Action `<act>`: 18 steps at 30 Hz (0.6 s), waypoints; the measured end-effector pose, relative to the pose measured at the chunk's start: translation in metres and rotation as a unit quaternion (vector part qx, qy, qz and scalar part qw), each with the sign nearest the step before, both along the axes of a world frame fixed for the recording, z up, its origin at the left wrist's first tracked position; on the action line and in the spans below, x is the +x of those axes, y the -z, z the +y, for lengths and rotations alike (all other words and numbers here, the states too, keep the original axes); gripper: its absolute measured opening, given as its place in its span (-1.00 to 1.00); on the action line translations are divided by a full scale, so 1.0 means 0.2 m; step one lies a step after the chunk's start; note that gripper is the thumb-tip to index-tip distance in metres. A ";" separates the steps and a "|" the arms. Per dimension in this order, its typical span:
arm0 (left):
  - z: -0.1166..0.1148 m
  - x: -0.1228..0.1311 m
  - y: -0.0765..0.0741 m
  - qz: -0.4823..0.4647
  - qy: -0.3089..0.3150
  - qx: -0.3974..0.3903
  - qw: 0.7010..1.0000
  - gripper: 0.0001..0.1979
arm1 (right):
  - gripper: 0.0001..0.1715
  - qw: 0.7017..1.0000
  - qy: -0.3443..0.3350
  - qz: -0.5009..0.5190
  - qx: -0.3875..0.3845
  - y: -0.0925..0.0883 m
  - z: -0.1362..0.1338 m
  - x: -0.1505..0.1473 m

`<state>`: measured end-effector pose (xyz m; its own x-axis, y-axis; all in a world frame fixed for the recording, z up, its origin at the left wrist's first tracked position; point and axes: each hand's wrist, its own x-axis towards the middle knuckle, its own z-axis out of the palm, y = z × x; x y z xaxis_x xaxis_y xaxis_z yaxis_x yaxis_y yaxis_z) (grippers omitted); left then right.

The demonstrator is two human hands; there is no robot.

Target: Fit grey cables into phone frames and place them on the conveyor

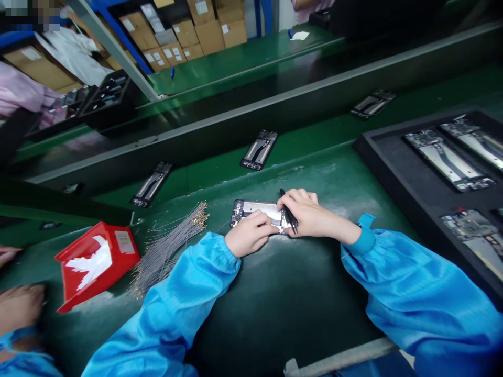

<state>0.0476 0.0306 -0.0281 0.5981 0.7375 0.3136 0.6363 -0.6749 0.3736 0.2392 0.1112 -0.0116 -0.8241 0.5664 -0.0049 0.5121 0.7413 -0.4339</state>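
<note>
**Blue sleeves (424, 283) up front, both hands on one phone frame**

Head view, only one: sleeves reach in from the bottom edge and right side over a green bench (275, 298). Phone frame (257, 207) lies flat on it, mid-view, long side running left-right.

Step in hand, my read: fine two-handed fitting work at the frame's right end. Left hand (251, 234) sits over the near edge, fingers bent and bunched narrow on that end; can't tell if they pinch a part or just press. Right hand (304, 212) is curled around a slim black tool (290, 213), looks like tweezers, tip down by the same end. Next move calls for the left fingers keeping the frame from sliding while the tool tip gets a clean line in; main risk is scuffing or snagging small parts there.

Frame looks: dark border, silver middle, dark board with small components at the left end. Right end is mostly under fingers, so seating of anything there is unreadable.

Nearby: fanned bundle of thin grey cables (173, 246) left of the frame, red bin (128, 263) beyond it, black tray (379, 159) with similar frames at right. Another person's hand (21, 309) at the left edge, well apart.
</note>
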 end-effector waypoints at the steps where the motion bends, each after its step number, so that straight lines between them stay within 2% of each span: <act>1: 0.00 0.00 0.00 -0.013 -0.002 -0.010 1.000 -0.75 | -0.56 1.000 -0.001 0.007 -0.001 0.01 0.00 0.00; 13: 0.01 0.00 -0.01 -0.046 0.009 -0.050 0.998 -0.75 | -0.52 1.000 -0.006 0.009 -0.018 0.02 0.04 0.00; 18: 0.01 0.00 0.00 -0.045 0.014 -0.048 0.998 -0.75 | -0.56 1.000 0.005 -0.028 -0.009 -0.01 0.02 -0.03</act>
<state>0.0466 0.0334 -0.0274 0.5919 0.7495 0.2964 0.5781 -0.6511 0.4918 0.2334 0.1147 -0.0100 -0.8166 0.5739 -0.0612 0.5432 0.7284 -0.4176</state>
